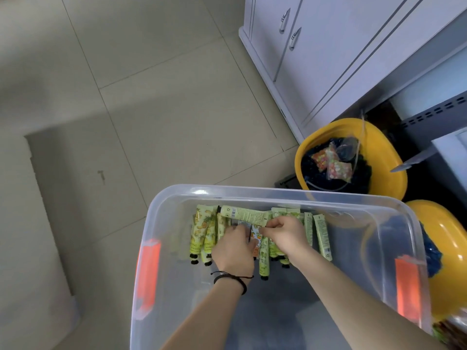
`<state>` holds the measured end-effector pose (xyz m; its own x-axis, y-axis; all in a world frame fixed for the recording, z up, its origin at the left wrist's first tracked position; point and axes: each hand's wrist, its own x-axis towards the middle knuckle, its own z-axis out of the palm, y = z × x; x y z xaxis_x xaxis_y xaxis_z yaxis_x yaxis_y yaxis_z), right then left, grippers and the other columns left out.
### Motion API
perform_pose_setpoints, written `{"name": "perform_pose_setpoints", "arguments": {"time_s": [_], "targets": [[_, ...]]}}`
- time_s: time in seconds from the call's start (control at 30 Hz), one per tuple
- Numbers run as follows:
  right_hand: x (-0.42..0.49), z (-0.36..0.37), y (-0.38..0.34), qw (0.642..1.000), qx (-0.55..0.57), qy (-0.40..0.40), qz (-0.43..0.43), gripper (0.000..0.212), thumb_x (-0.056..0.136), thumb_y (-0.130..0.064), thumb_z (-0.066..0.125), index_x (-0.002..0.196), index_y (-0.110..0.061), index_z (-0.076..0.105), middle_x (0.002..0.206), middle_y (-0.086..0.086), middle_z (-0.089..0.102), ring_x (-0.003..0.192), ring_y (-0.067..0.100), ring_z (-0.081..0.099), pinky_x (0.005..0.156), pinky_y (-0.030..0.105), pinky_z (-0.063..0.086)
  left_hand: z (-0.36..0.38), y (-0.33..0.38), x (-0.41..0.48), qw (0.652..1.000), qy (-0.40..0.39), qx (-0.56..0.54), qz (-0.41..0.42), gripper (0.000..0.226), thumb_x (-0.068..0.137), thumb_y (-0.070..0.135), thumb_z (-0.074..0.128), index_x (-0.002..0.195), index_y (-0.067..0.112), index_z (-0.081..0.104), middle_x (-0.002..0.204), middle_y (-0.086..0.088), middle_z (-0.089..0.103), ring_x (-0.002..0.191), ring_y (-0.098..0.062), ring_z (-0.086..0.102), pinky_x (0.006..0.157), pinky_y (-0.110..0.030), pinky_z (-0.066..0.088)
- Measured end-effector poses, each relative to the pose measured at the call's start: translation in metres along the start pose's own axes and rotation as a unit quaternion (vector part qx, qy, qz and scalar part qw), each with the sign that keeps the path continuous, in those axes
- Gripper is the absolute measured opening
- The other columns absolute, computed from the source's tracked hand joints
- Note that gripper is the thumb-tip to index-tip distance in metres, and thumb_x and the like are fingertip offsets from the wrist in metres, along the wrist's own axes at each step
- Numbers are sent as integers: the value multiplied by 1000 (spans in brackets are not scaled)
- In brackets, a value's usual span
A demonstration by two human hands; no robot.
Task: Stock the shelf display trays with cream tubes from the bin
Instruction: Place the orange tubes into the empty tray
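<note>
The cream tubes (323, 236) lie in a row at the far end of the clear bin (252, 192). The right grip (286, 233) pinches 1; the left grip (233, 248) covers others, closure unclear. They look light, squashy, slick: best held mid-body.

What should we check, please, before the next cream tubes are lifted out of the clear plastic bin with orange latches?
1. Both hands inside the clear plastic bin: ok.
2. Contact of the left hand with the row of green cream tubes: ok; grip cannot tell.
3. Tube held by the right hand, whose fingertips are pinched at the tubes: cannot tell which.
4. Row free of stray tubes: not ok, a pale green tube lies crosswise over it.
5. Shelf display trays in sight: not ok.
</note>
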<state>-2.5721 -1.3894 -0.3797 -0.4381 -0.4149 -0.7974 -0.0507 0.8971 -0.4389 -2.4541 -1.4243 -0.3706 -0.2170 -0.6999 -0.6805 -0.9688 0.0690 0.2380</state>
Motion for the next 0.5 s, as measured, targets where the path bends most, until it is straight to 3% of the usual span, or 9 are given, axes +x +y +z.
{"name": "perform_pose_setpoints", "arguments": {"time_s": [0.1,0.2,0.33,0.43,0.5], "targets": [[0,2,1,1000,-13,5,-17,19,74,-17,76,67,-20,60,70,-4,61,66,12,57,55,24,41,5,3,-3,999,15,-49,0,22,91,32,53,111,23,50,110,1,60,89,-20,61,63,-28,43],[-3,4,3,999,-9,7,-44,11,73,-15,76,73,-17,64,73,-4,63,69,13,59,58,24,44,7,1,-5,994,23,-100,-27,34,87,30,60,114,23,41,107,-1,57,87,-23,61,62,-30,45],[-11,6,11,998,12,15,-55,10,73,-15,76,75,-18,67,75,-3,66,71,12,61,65,27,47,12,-8,-8,977,-28,-211,-30,43,87,25,61,127,24,45,96,0,63,83,-19,61,73,-36,53],[-14,6,14,998,12,7,-63,11,71,-15,75,74,-20,66,72,-6,65,68,9,59,64,25,46,15,-11,-12,983,-42,-176,-4,36,92,25,55,127,21,53,115,0,57,99,-17,57,83,-30,48],[-14,7,16,997,16,9,-69,8,72,-14,74,77,-17,68,73,-7,65,68,6,58,61,21,44,16,-10,-14,986,-21,-167,-3,34,92,25,54,125,19,54,124,1,49,102,-15,55,81,-27,44]]}}
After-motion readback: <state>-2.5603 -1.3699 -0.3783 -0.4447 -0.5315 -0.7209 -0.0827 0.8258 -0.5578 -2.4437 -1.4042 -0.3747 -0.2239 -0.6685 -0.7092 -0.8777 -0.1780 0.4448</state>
